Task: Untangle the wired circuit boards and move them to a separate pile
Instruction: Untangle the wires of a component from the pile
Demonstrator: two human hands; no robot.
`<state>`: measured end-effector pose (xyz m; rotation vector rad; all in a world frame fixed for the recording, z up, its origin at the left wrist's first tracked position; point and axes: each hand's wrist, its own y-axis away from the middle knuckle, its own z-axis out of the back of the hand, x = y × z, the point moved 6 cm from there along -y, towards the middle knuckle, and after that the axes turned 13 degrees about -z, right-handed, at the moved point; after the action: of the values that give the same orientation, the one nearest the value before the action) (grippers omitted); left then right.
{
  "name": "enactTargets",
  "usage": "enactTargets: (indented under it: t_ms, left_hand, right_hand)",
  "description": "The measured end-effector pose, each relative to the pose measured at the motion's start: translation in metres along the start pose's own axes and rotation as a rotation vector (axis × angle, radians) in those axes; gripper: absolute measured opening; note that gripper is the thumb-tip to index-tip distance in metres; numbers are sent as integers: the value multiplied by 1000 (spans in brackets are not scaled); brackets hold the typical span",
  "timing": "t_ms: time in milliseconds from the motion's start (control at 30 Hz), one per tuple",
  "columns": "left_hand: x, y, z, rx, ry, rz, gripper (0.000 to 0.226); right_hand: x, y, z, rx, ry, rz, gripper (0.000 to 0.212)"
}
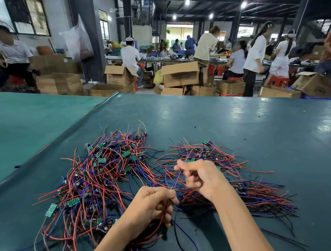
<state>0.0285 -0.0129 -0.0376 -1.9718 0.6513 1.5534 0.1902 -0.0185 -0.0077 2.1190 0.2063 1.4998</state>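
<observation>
untangling: left hand (154,205) grips a red-and-blue wired circuit board (173,190), right hand (200,176) pinches its blue lead (176,181), between tangled heap (96,179) and sorted pile (255,195) by the green worktop's (241,117) near edge. next, it likely needs drawing free rightward.

The left hand (152,204) curls round a few red wires (151,232). The right hand (198,178), just beyond it, pinches a blue wire (176,180) that runs straight between the two hands. Left of the hands lies a tangled heap (97,183) of red, blue and black wires with small green circuit boards. Under and right of the right hand, a second pile (255,195) spreads flatter on the dark green tabletop (241,121). Far beyond the hands stand cardboard boxes (180,73).
</observation>
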Motion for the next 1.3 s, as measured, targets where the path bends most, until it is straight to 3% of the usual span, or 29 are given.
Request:
enactTargets:
  t_ms: [167, 400, 533, 800, 833, 933, 1000, 1167, 1300]
  left_hand:
    - [-2, 0, 1, -25, 44, -19, 27]
    - [-2, 0, 0, -56, 57, -33, 33]
    - [-2, 1, 2, -117, 93, -55, 28]
    - [-7, -2, 9, -286, 517, -109, 38]
    - [-8, -2, 10, -286, 552, -111, 37]
    - [-11, -3, 11, -304, 552, -115, 35]
    - [-10, -3, 13, -322, 509, -113, 34]
    - [-11, 0, 11, -287, 475, -117, 37]
    - [-8, -2, 13, -285, 348, -148, 38]
  right_hand:
    - [30, -18, 2, 12, 50, -67, 17]
    - [55, -34, 9, 15, -107, -44, 15]
    - [69, -29, 15, -198, -281, 171, 25]
    - [1, 37, 15, -732, 182, 513, 17]
    - [-13, 42, 10, -704, 218, 521, 18]
    - [-49, 36, -26, -260, 381, 285, 36]
    - [-58, 37, -41, -75, 410, 214, 38]
    - [-50, 41, -49, 25, 249, 199, 29]
    - [-44, 43, -54, 7, 400, 219, 22]
